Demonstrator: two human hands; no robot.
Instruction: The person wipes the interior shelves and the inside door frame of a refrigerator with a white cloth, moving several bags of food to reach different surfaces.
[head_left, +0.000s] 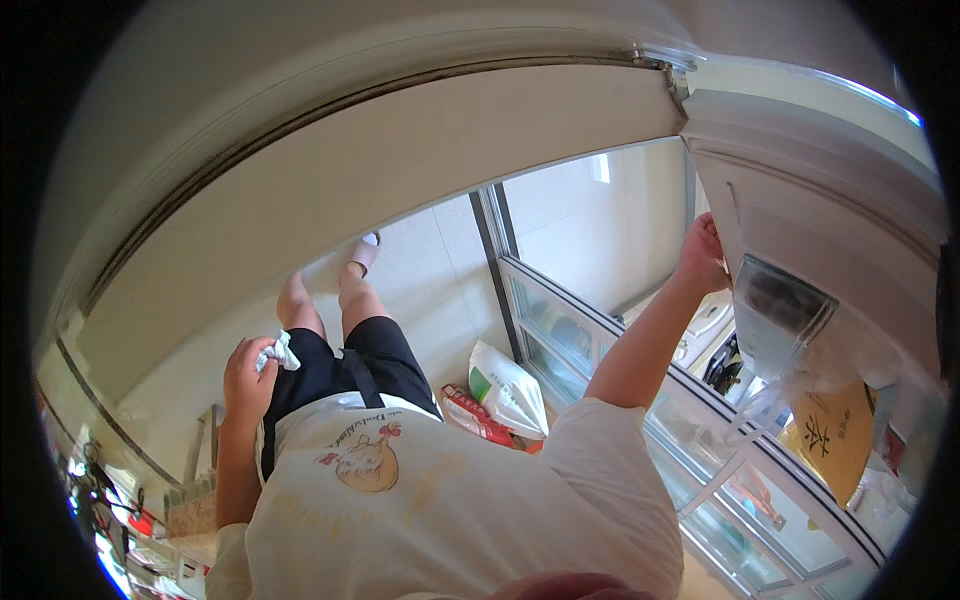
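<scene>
My left hand (247, 375) is raised beside my thigh, its fingers closed around a crumpled white tissue or cloth (278, 353). The right arm stretches out to the side. At its end, my right hand (705, 253) is against the edge of a white moulded panel (810, 187), with its fingers bent. A small white bit shows beside that palm, and the panel edge partly hides the fingers, so its grip is unclear. Close to this hand are a clear container with dark contents (784, 292), a clear plastic bag (825, 360) and a gold printed pouch (832, 435).
A long beige panel (390, 165) crosses in front of me above the pale tiled floor (442, 247). A white sack (510, 386) and a red printed bag (472, 412) lie beside a sliding glass door (600, 330). A red object and clutter stand at the far lower left.
</scene>
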